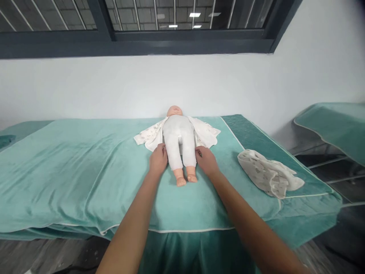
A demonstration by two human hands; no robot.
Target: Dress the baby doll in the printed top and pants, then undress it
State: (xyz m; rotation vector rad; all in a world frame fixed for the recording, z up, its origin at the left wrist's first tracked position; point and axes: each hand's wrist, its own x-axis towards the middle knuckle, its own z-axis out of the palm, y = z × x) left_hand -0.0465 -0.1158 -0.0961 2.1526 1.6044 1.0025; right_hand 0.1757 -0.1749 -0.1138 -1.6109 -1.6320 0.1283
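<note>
A baby doll (179,131) lies on its back on the green bed cover, head toward the wall and bare feet toward me. Its body and legs are white. A white patterned baby shirt (148,134) is spread open beneath it, sleeves out to both sides. My left hand (158,160) is closed at the shirt's lower edge, beside one thigh of the doll. Across the legs, my right hand (206,160) has its fingers curled at the shirt's other lower edge. The fingertips of both hands are partly hidden.
A folded patterned white cloth garment (269,173) lies to the right on the bed (71,171). Behind the bed rise a white wall (114,87) and a dark-framed barred window (185,42). Another green-covered bed (336,125) stands at the far right.
</note>
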